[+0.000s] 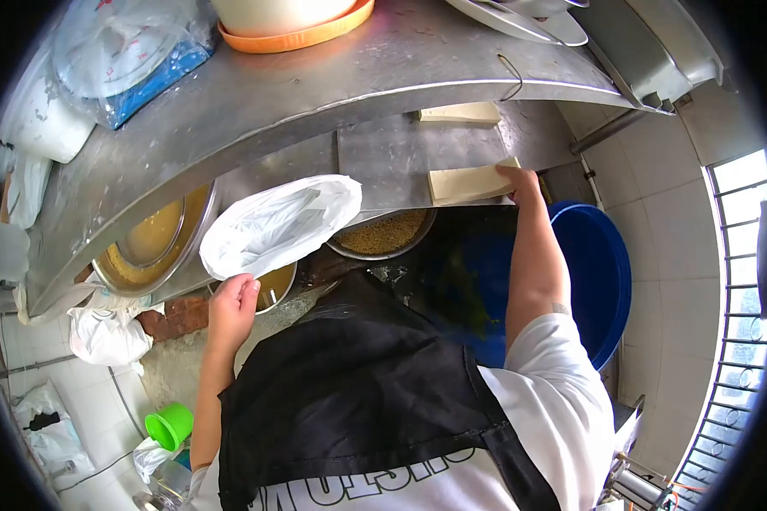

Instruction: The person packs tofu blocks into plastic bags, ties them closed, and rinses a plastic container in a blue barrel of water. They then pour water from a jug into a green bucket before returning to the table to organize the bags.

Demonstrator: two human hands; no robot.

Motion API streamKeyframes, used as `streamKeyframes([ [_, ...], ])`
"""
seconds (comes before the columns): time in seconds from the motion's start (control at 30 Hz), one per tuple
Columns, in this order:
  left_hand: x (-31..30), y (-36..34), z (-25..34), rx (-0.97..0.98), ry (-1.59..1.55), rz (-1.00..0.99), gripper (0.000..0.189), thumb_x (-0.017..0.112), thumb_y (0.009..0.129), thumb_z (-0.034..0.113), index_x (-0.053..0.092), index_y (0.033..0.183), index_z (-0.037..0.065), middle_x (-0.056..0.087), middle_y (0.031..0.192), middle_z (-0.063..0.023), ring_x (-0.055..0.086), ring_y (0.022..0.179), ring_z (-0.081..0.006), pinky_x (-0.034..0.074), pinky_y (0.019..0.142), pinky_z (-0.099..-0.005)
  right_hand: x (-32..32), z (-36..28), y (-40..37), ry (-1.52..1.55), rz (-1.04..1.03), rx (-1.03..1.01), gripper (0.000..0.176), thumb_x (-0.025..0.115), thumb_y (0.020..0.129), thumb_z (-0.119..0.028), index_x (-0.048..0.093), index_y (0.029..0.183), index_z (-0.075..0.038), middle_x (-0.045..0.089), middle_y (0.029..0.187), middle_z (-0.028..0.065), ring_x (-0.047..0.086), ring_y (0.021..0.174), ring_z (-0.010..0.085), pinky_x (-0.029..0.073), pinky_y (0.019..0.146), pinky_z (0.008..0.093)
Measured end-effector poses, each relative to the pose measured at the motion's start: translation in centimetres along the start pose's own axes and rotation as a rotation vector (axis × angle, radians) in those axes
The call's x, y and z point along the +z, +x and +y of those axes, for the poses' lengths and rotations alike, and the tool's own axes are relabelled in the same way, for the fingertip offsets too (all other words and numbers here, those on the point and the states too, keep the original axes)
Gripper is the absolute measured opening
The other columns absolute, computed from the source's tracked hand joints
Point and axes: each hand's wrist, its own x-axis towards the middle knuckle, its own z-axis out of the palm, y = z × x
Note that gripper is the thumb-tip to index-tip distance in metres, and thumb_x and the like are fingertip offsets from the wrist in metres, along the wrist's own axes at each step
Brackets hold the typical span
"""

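My right hand [521, 184] is closed on the right end of a cream-coloured slab [471, 185], at the front of a lower steel surface. The slab is long and rectangular with straight edges; its exact kind cannot be made out. With fingertips pinched on its near rim, my left hand [233, 307] holds a white plastic bag [273, 223]. The bag's mouth gapes upward and its inside is crumpled. Farther back on the same steel surface lies a second cream-coloured slab [460, 112], partly under the upper shelf.
An upper steel shelf [383, 64] curves across in front of me. Below stand a bowl of yellowish grains [383, 234] and a large blue barrel [605, 281]. A steel basin [204, 226] is at left, a bright green bucket [169, 426] lower left.
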Motion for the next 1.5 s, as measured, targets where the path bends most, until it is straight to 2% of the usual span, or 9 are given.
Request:
streamKeyframes([
  [0.13,0.5,-0.3,0.3,-0.007,-0.041,0.029,0.024,0.069,0.096,0.02,0.07,0.106,-0.002,0.071,0.089,-0.0152,0.067,0.074,-0.0225,0.055,0.071,-0.0343,1.2,-2.6,-5.8,0.536,-0.059,-0.147,0.045,0.085,0.075,-0.016,0.062,0.11,0.0,0.07,0.092,0.0108,0.068,0.079,0.0282,0.056,0.074,0.0424],
  [0.37,1.8,1.4,1.3,0.02,-0.088,-0.171,0.024,0.068,0.096,0.021,0.069,0.102,-0.002,0.07,0.087,-0.0182,0.069,0.077,-0.0308,0.053,0.071,-0.0394,3.5,-12.3,-17.4,-0.194,0.359,-0.758,0.048,0.077,0.077,-0.029,0.066,0.114,0.0,0.072,0.105,0.0233,0.071,0.097,0.0383,0.055,0.087,0.0424],
  [0.6,5.1,5.7,0.5,0.176,-0.152,-0.134,0.026,0.068,0.096,0.023,0.069,0.104,-0.001,0.072,0.087,-0.0195,0.07,0.078,-0.0338,0.055,0.073,-0.0411,10.7,-20.1,-28.6,-0.299,0.16,-1.155,0.051,0.077,0.081,-0.023,0.061,0.126,-0.004,0.07,0.112,0.0246,0.068,0.1,0.0445,0.055,0.087,0.0489],
  [0.77,6.7,10.3,0.0,-0.073,-0.62,-0.02,0.051,0.07,0.097,0.033,0.057,0.133,-0.001,0.07,0.112,-0.0153,0.066,0.102,-0.0257,0.052,0.091,-0.0349,12.0,-23.9,-35.2,-0.021,-0.037,-1.35,0.04,0.077,0.083,-0.012,0.065,0.119,0.0,0.073,0.11,0.0183,0.072,0.096,0.0309,0.055,0.087,0.0387],
  [0.93,1.4,10.7,0.6,-0.293,-1.329,-0.035,0.06,0.075,0.094,0.032,0.05,0.14,0.003,0.062,0.123,-0.0094,0.058,0.115,-0.0178,0.05,0.093,-0.0341,17.5,-22.3,-36.0,0.738,-0.505,-0.873,0.038,0.075,0.087,-0.003,0.061,0.12,0.006,0.07,0.108,0.0115,0.066,0.098,0.0199,0.055,0.088,0.0343],
  [1.03,2.4,10.5,-6.5,-0.317,-1.062,0.09,0.042,0.076,0.093,0.025,0.057,0.121,0.001,0.065,0.111,-0.0077,0.061,0.103,-0.0176,0.05,0.088,-0.0345,22.8,-17.3,-33.6,0.665,-0.566,-0.406,0.044,0.08,0.085,-0.007,0.056,0.12,0.003,0.068,0.105,0.014,0.067,0.092,0.0226,0.057,0.081,0.0372],
  [1.2,3.1,10.1,-9.2,-0.441,-0.473,0.058,0.037,0.07,0.097,0.024,0.058,0.123,0.0,0.067,0.113,-0.0098,0.064,0.105,-0.0216,0.051,0.091,-0.0359,30.8,-10.3,-30.0,0.637,-0.671,-0.132,0.062,0.083,0.079,-0.014,0.052,0.13,0.005,0.068,0.114,0.0173,0.068,0.099,0.0309,0.057,0.086,0.0404],
  [1.4,4.0,10.2,-8.7,-0.433,0.038,-0.106,0.08,0.069,0.093,0.047,0.043,0.146,-0.008,0.056,0.14,-0.0292,0.054,0.132,-0.0373,0.043,0.11,-0.0409,33.6,-7.8,-27.0,-0.581,-0.162,-0.901,0.075,0.077,0.08,-0.043,0.053,0.127,0.011,0.067,0.117,0.0251,0.066,0.107,0.0436,0.051,0.1,0.0453],
  [1.5,4.5,9.7,-7.4,-0.392,0.138,-0.118,0.088,0.066,0.093,0.05,0.034,0.148,-0.011,0.048,0.144,-0.0327,0.051,0.132,-0.0427,0.042,0.112,-0.0458,30.3,-11.2,-29.8,-0.699,-0.392,-0.802,0.069,0.066,0.09,-0.041,0.051,0.134,0.01,0.06,0.13,0.0313,0.056,0.123,0.0465,0.044,0.109,0.0474],
])
